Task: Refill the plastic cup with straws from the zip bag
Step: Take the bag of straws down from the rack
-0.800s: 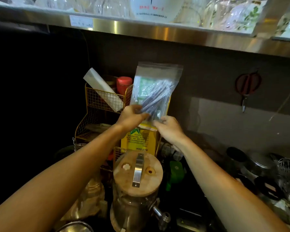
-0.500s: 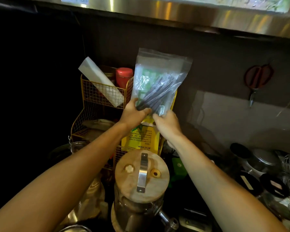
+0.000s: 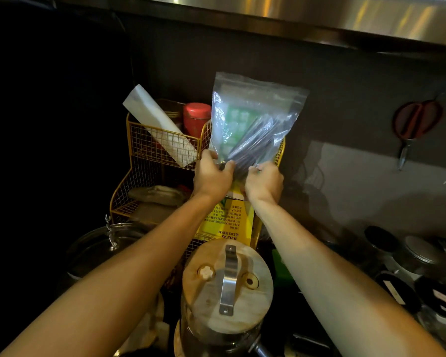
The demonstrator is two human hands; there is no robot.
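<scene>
A clear zip bag stands upright in front of the yellow wire rack, held at its lower edge by both hands. Inside it a bundle of dark straws leans diagonally, with a green-printed sheet behind them. My left hand pinches the bag's lower left corner. My right hand grips the lower right edge, close beside the left. No plastic cup is identifiable in the view.
The rack holds a white roll, a red-lidded jar and a yellow carton. A glass dispenser with a wooden lid stands under my forearms. Dark-lidded jars sit at right; red scissors hang on the wall.
The view has tilted down, so the shelf has left the frame. Both hands have drawn closer together at the bag's lower edge; the bag stays upright.
</scene>
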